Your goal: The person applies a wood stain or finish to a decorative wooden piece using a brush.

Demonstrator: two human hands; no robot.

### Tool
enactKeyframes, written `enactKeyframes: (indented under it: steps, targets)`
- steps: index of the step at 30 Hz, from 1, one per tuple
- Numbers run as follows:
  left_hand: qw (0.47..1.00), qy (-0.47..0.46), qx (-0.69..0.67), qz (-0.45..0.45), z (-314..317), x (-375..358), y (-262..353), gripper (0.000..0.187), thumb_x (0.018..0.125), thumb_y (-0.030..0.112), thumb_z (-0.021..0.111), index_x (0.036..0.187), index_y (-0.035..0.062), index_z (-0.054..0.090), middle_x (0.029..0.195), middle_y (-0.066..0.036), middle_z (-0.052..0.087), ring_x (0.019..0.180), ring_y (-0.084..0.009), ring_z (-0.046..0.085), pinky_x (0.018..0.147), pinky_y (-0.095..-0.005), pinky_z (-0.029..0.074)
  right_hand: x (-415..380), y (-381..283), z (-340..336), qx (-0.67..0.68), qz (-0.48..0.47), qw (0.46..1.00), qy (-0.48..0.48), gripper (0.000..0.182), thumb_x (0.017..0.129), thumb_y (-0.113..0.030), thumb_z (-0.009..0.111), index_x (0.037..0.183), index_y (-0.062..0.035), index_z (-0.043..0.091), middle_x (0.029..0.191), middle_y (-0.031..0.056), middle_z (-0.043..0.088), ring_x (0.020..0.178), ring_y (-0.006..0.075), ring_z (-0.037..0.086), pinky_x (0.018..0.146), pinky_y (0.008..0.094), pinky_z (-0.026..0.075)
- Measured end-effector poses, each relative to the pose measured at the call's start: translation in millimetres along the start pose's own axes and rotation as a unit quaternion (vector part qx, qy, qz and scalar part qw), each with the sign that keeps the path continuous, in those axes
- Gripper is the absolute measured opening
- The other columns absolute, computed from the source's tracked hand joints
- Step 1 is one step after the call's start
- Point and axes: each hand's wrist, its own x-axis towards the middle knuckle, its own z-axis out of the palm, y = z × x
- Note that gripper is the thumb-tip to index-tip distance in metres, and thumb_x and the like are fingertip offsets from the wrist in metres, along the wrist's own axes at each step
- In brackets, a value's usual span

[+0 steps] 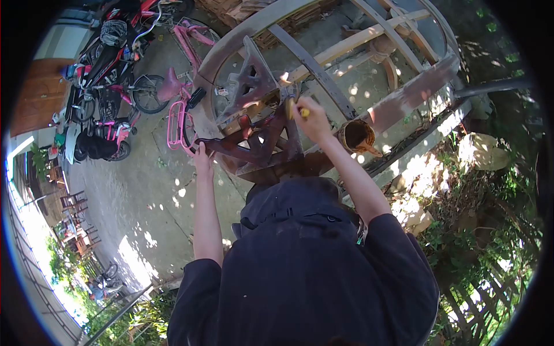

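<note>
My left hand [202, 160] grips the pointed left end of a dark red-brown carved wooden bracket [231, 149] with cut-out openings. Its surface looks glossy. In my right hand [312, 122] is a paintbrush [304, 112] with a yellow handle, its head at the upper right end of the bracket. A second carved bracket [254, 69], duller and partly greyish, lies just beyond the first. Both rest over a round wooden frame [271, 17]. Close to my right forearm sits a stained pot [359, 136] with dark liquid inside and a stick-like piece at its rim.
Crossbars [314, 66] span the round frame, with a turned wooden piece [381, 46] under them. To the left stand a pink bicycle [183, 115] and several motorbikes [104, 63]. Rocks [482, 151] and plants border the right side. Chairs [75, 202] are farther off at left.
</note>
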Motion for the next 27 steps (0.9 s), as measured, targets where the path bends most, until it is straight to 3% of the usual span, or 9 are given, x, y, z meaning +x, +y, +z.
enactKeyframes:
  steps: [5, 7, 11, 13, 14, 15, 21, 25, 27]
  targets:
    - [0.994, 0.036, -0.056, -0.089, -7, -5, -47, 0.038, 0.111, 0.041, 0.055, 0.134, 0.0116, 0.058, 0.124, -0.007, 0.070, 0.116, -0.0249, 0.067, 0.101, -0.0490, 0.053, -54, -44, 27, 0.075, -0.037, 0.961, -0.263, 0.014, 0.092, -0.014, 0.073, 0.097, -0.0074, 0.062, 0.090, 0.0145, 0.063, 0.078, 0.0393, 0.067, 0.069, 0.0456, 0.054]
    - [0.994, 0.048, -0.052, -0.088, -7, -16, -56, 0.041, 0.110, 0.040, 0.057, 0.139, 0.0114, 0.054, 0.119, -0.007, 0.070, 0.108, -0.0245, 0.068, 0.094, -0.0466, 0.056, -44, -41, 26, 0.112, -0.011, 0.959, -0.261, 0.015, 0.094, -0.015, 0.074, 0.095, -0.0045, 0.063, 0.089, 0.0150, 0.066, 0.079, 0.0378, 0.067, 0.071, 0.0422, 0.053]
    - [0.993, 0.075, -0.036, -0.085, -12, -38, -63, 0.054, 0.108, 0.038, 0.061, 0.152, 0.0132, 0.041, 0.109, -0.006, 0.067, 0.089, -0.0222, 0.070, 0.077, -0.0412, 0.062, 10, 1, 18, 0.098, 0.184, 0.955, -0.212, 0.012, 0.095, -0.013, 0.074, 0.096, -0.0041, 0.066, 0.090, 0.0151, 0.067, 0.080, 0.0374, 0.067, 0.072, 0.0404, 0.053]
    - [0.991, 0.084, -0.043, -0.095, -10, -49, -66, 0.059, 0.108, 0.038, 0.062, 0.156, 0.0155, 0.037, 0.107, -0.006, 0.066, 0.086, -0.0207, 0.069, 0.075, -0.0407, 0.062, 31, 7, 12, 0.039, 0.085, 0.985, -0.146, 0.012, 0.095, -0.014, 0.075, 0.097, -0.0042, 0.067, 0.092, 0.0148, 0.067, 0.079, 0.0376, 0.067, 0.071, 0.0413, 0.053]
    - [0.994, 0.071, -0.018, -0.080, -10, -53, -67, 0.050, 0.108, 0.040, 0.060, 0.149, 0.0172, 0.043, 0.109, -0.005, 0.066, 0.089, -0.0197, 0.068, 0.078, -0.0395, 0.060, 38, 7, 13, -0.015, -0.015, 0.998, -0.064, 0.013, 0.096, -0.014, 0.075, 0.099, -0.0043, 0.068, 0.094, 0.0145, 0.068, 0.078, 0.0379, 0.067, 0.070, 0.0421, 0.053]
    - [0.996, 0.059, 0.007, -0.066, -10, -57, -67, 0.042, 0.109, 0.042, 0.057, 0.142, 0.0188, 0.049, 0.110, -0.003, 0.065, 0.093, -0.0186, 0.067, 0.080, -0.0384, 0.058, 37, 4, 15, -0.015, -0.021, 0.997, -0.075, 0.013, 0.096, -0.014, 0.075, 0.099, -0.0043, 0.068, 0.094, 0.0145, 0.068, 0.078, 0.0379, 0.067, 0.070, 0.0421, 0.053]
    - [0.993, 0.082, -0.003, -0.085, -12, -66, -73, 0.052, 0.107, 0.045, 0.060, 0.151, 0.0209, 0.045, 0.108, 0.001, 0.065, 0.096, -0.0125, 0.066, 0.079, -0.0357, 0.051, -38, -54, 17, -0.048, -0.191, 0.909, -0.368, 0.009, 0.096, -0.015, 0.072, 0.098, -0.0074, 0.066, 0.101, 0.0122, 0.068, 0.084, 0.0368, 0.071, 0.074, 0.0454, 0.061]
    - [0.988, 0.112, -0.038, -0.101, -8, -68, -68, 0.062, 0.107, 0.041, 0.064, 0.159, 0.0191, 0.038, 0.105, -0.001, 0.070, 0.090, -0.0128, 0.068, 0.079, -0.0368, 0.051, -64, -78, 20, -0.039, -0.158, 0.872, -0.461, 0.010, 0.094, -0.013, 0.074, 0.099, -0.0057, 0.069, 0.103, 0.0123, 0.070, 0.084, 0.0364, 0.072, 0.074, 0.0439, 0.061]
    - [0.985, 0.131, -0.042, -0.108, -5, -70, -67, 0.056, 0.106, 0.044, 0.063, 0.154, 0.0215, 0.044, 0.105, 0.001, 0.069, 0.091, -0.0122, 0.067, 0.081, -0.0380, 0.049, -57, -73, 25, 0.045, -0.043, 0.911, -0.408, 0.014, 0.092, -0.013, 0.078, 0.099, -0.0035, 0.071, 0.098, 0.0141, 0.070, 0.083, 0.0374, 0.072, 0.074, 0.0439, 0.059]
